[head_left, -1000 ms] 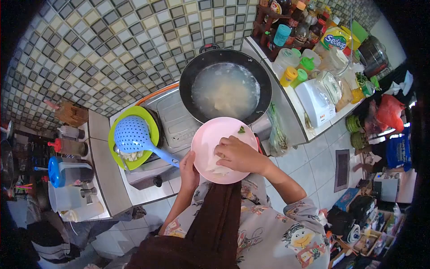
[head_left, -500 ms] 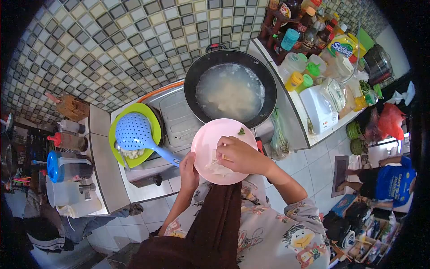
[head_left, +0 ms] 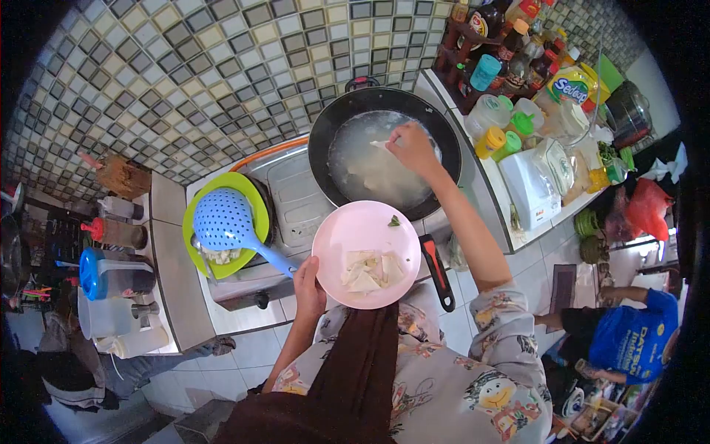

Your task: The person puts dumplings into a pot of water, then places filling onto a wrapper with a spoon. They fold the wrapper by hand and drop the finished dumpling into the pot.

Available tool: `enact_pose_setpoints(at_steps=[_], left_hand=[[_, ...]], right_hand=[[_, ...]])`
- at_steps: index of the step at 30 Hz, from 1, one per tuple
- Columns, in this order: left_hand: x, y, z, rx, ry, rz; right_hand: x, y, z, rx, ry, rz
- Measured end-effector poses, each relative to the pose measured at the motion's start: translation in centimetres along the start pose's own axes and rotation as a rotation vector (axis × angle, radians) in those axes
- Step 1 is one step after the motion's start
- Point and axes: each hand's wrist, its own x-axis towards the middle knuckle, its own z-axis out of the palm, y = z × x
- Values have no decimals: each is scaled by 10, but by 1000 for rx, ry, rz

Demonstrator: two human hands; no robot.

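My left hand (head_left: 308,286) grips the left edge of a pink plate (head_left: 340,235). Several pale folded wonton dumplings (head_left: 364,274) lie on it, with a bit of green leaf (head_left: 394,220) near its upper right edge. Over the black wok (head_left: 322,140), my right hand (head_left: 414,150) pinches a single dumpling (head_left: 379,144) between its fingertips. Cloudy hot liquid (head_left: 355,159) fills the wok, and a pale mass shows below the surface. Beneath the plate's right side, the wok's black and red handle (head_left: 438,274) sticks out.
A blue perforated skimmer (head_left: 220,216) rests across a green plate (head_left: 194,248) on the stove (head_left: 292,185). Jars and bottles (head_left: 492,111) stand on the right counter beside a white scale (head_left: 529,194). Another person (head_left: 629,337) in a blue shirt is farther right.
My right hand has moved from the pink plate up and forward over the wok with a dumpling. The left hand still holds the plate. The person in blue has shifted.
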Motion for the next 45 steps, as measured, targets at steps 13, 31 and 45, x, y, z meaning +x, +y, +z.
enact_pose_setpoints(at_steps=[13,31,45], left_hand=[[1,1,-11,-54,99,45],[2,1,2,-24,-27,-11],[-11,5,14,49,-43,-35]], right_hand=[[34,7,50,-333,-214,53],[-119,-114,-46,229,-495,-299],[-126,-119,-25,137,-598,-410]])
